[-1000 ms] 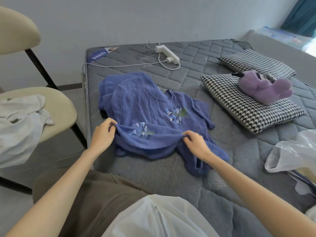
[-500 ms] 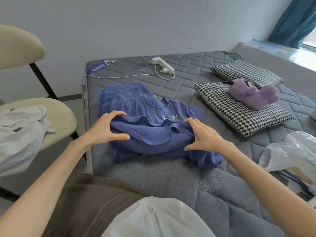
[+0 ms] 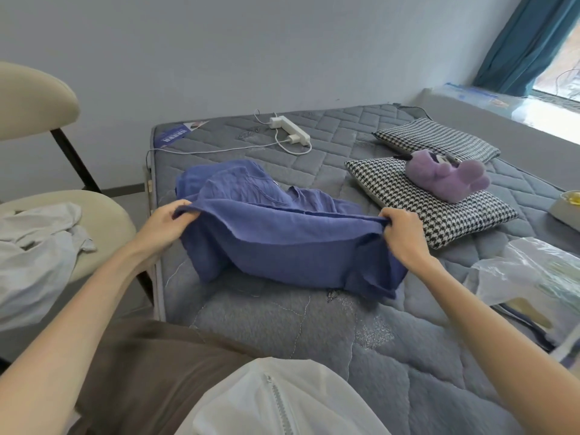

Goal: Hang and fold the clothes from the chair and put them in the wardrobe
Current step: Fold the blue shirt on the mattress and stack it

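Note:
A blue shirt (image 3: 276,237) lies partly folded on the grey quilted mattress (image 3: 345,334). My left hand (image 3: 166,224) grips its left edge and my right hand (image 3: 403,232) grips its right edge, both lifted a little above the bed with the fabric stretched between them. The shirt's embroidered front is hidden under the raised fold. On the beige chair (image 3: 103,227) at the left lies a heap of white clothes (image 3: 34,255). No wardrobe shows.
Two houndstooth pillows (image 3: 439,211) lie to the right, a purple plush toy (image 3: 445,178) on the nearer one. A white power strip (image 3: 290,130) with cables sits at the bed's far end. A clear plastic bag (image 3: 530,274) lies at the right edge. Window and teal curtain (image 3: 527,42) far right.
The lower part of the shirt went up and over its embroidered front. My hands have spread apart and now grip the fold's two ends. The view tilted up.

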Motion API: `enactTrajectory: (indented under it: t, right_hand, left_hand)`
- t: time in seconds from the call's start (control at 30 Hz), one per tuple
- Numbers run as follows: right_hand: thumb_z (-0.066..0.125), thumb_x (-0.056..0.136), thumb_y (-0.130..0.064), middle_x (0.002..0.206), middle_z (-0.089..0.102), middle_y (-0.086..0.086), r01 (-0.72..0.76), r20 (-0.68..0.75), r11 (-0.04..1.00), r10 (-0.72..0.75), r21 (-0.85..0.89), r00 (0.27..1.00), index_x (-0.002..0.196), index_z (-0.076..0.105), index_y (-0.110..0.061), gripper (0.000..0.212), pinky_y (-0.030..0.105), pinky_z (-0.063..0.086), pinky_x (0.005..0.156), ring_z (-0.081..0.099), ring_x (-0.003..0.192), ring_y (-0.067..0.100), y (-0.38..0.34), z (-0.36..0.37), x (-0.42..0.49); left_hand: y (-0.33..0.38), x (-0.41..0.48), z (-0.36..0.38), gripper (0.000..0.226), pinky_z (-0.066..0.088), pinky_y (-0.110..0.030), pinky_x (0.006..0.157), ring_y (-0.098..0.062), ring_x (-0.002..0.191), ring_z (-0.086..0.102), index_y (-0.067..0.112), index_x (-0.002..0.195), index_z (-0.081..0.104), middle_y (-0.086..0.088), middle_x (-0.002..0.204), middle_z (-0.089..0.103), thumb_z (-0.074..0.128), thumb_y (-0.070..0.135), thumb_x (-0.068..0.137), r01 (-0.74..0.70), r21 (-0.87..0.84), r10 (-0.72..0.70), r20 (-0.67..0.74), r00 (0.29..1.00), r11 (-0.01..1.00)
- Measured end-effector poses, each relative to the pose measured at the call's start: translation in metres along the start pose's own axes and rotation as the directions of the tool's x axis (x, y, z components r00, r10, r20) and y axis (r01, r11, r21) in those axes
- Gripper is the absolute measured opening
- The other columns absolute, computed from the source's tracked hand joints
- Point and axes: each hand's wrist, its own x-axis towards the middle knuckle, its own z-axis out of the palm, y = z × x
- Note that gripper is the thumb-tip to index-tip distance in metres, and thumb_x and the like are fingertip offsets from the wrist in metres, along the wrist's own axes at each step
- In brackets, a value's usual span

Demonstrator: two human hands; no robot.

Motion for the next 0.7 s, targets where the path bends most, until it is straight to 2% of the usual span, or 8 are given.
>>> enactTrajectory:
  t: [0.1, 0.17, 0.23, 0.33, 0.4, 0.53, 0.6, 0.7]
  right_hand:
    - [0.039, 0.067, 0.015, 0.053, 0.046, 0.005, -0.157, 0.041, 0.962, 0.152, 0.224, 0.988, 0.053, 0.048, -0.013, 0.032, 0.033, 0.025, 0.052, 0.041, 0.058, 0.021, -0.001, -0.006, 0.005]
    - [0.034, 0.067, 0.016, 0.051, 0.04, 0.001, -0.25, 0.158, 0.912, 0.209, 0.325, 0.965, 0.05, 0.043, -0.015, 0.036, 0.031, 0.022, 0.053, 0.037, 0.059, 0.018, -0.001, -0.003, 0.006]
    - [0.036, 0.074, 0.012, 0.057, 0.047, 0.001, -0.249, 0.268, 0.919, 0.168, 0.304, 0.949, 0.056, 0.049, -0.016, 0.036, 0.031, 0.029, 0.059, 0.044, 0.067, 0.02, 0.001, 0.003, 0.003]
    - [0.045, 0.087, -0.003, 0.083, 0.061, -0.001, -0.144, 0.442, 0.972, 0.048, 0.186, 0.896, 0.081, 0.057, -0.018, 0.02, 0.029, 0.036, 0.071, 0.053, 0.082, 0.02, 0.003, 0.018, -0.017]
    - [0.051, 0.087, -0.007, 0.094, 0.062, 0.001, -0.042, 0.523, 0.989, -0.04, 0.144, 0.851, 0.095, 0.051, -0.018, 0.014, 0.029, 0.039, 0.075, 0.054, 0.083, 0.021, 0.003, 0.032, -0.037]
    - [0.062, 0.079, -0.018, 0.09, 0.053, -0.003, 0.344, 0.302, 0.937, -0.348, 0.067, 0.888, 0.089, 0.049, -0.018, 0.017, 0.038, 0.041, 0.074, 0.047, 0.085, 0.022, -0.011, 0.049, -0.076]
    - [0.061, 0.082, -0.025, 0.079, 0.054, -0.007, 0.443, 0.323, 0.885, -0.465, 0.141, 0.825, 0.083, 0.048, -0.022, 0.013, 0.033, 0.04, 0.066, 0.051, 0.075, 0.019, -0.025, 0.05, -0.094]
    - [0.057, 0.085, -0.041, 0.077, 0.064, -0.006, 0.527, 0.543, 0.836, -0.518, 0.155, 0.661, 0.083, 0.053, -0.025, 0.017, 0.031, 0.039, 0.063, 0.058, 0.072, 0.02, -0.031, 0.062, -0.122]
  left_hand:
    - [0.012, -0.003, 0.005, 0.015, 0.042, -0.034, 0.097, -0.02, 0.113, 0.055, 0.021, 0.104, 0.063, -0.004, 0.112, 0.064, 0.048, 0.02, 0.099, 0.112, -0.273, -0.128, -0.043, 0.991, 0.955]
    - [0.018, -0.006, 0.01, 0.021, 0.043, -0.035, 0.094, -0.023, 0.113, 0.056, 0.011, 0.114, 0.06, -0.006, 0.117, 0.061, 0.047, 0.019, 0.099, 0.14, -0.295, -0.15, -0.009, 0.989, 0.945]
    - [0.02, -0.009, 0.014, 0.029, 0.044, -0.038, 0.096, -0.023, 0.107, 0.058, 0.006, 0.123, 0.055, -0.008, 0.119, 0.058, 0.048, 0.019, 0.099, 0.162, -0.257, -0.158, 0.036, 0.987, 0.953]
    - [0.016, -0.01, 0.016, 0.016, 0.043, -0.038, 0.103, -0.019, 0.113, 0.057, 0.023, 0.109, 0.062, -0.007, 0.119, 0.063, 0.052, 0.023, 0.097, 0.143, -0.099, -0.134, 0.093, 0.987, 0.985]
    - [0.011, -0.009, 0.02, 0.01, 0.045, -0.036, 0.098, -0.017, 0.108, 0.058, 0.028, 0.094, 0.063, -0.003, 0.109, 0.065, 0.054, 0.023, 0.096, 0.104, -0.015, -0.102, 0.07, 0.992, 0.994]
    - [0.006, -0.003, 0.033, 0.013, 0.043, -0.028, 0.079, -0.016, 0.092, 0.056, 0.017, 0.083, 0.056, -0.001, 0.086, 0.061, 0.056, 0.021, 0.095, 0.048, 0.113, -0.044, -0.034, 0.998, 0.992]
    - [0.004, 0.003, 0.04, 0.014, 0.04, -0.026, 0.075, -0.015, 0.088, 0.053, 0.015, 0.083, 0.052, 0.001, 0.081, 0.056, 0.056, 0.019, 0.095, 0.057, 0.111, -0.047, -0.093, 0.995, 0.992]
    - [0.003, 0.011, 0.049, 0.012, 0.038, -0.025, 0.075, -0.013, 0.085, 0.049, 0.012, 0.088, 0.05, 0.004, 0.079, 0.051, 0.055, 0.019, 0.096, 0.079, 0.109, -0.059, -0.173, 0.983, 0.991]
